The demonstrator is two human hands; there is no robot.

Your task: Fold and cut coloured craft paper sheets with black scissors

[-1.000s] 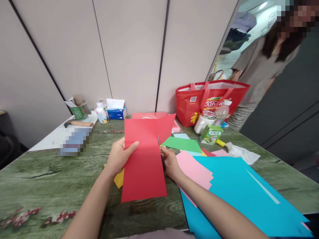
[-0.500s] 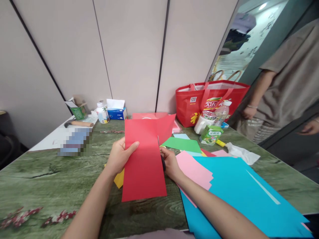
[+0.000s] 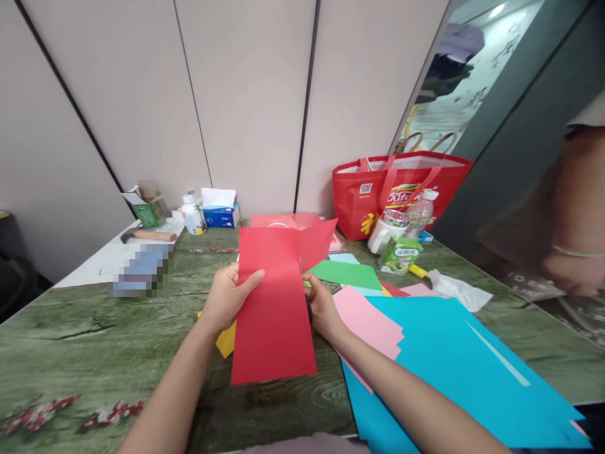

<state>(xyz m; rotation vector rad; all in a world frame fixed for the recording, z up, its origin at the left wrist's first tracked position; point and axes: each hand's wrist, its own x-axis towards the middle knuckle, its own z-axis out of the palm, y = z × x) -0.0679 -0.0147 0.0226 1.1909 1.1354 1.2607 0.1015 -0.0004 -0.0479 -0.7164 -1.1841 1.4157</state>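
Note:
My left hand [image 3: 231, 293] grips the left edge of a sheet of red paper [image 3: 276, 321], thumb across its front and fingers behind. The sheet is held up above the table, its upper right part split off and bent away to the right. At the right edge of the paper, my right hand [image 3: 321, 302] is closed round scissors [image 3: 309, 309]. Only a bit of the dark handle and a thin strip of blade by the cut show; the rest is behind the paper. A yellow piece of paper [image 3: 227, 340] lies partly hidden under the red sheet.
Blue sheets [image 3: 454, 372], pink paper [image 3: 368, 315] and green paper [image 3: 347, 274] lie on the right. Behind them stand a green drink carton [image 3: 399, 255], a clear bottle [image 3: 420, 214] and a red bag [image 3: 354, 202]. A hammer [image 3: 154, 235] and tissue box [image 3: 221, 216] are left. Another person's arm [image 3: 583, 208] is far right.
The split-off flap of red paper leans slightly farther right. My hands stay nearly in place. The other person has moved to the right and closer, partly out of view.

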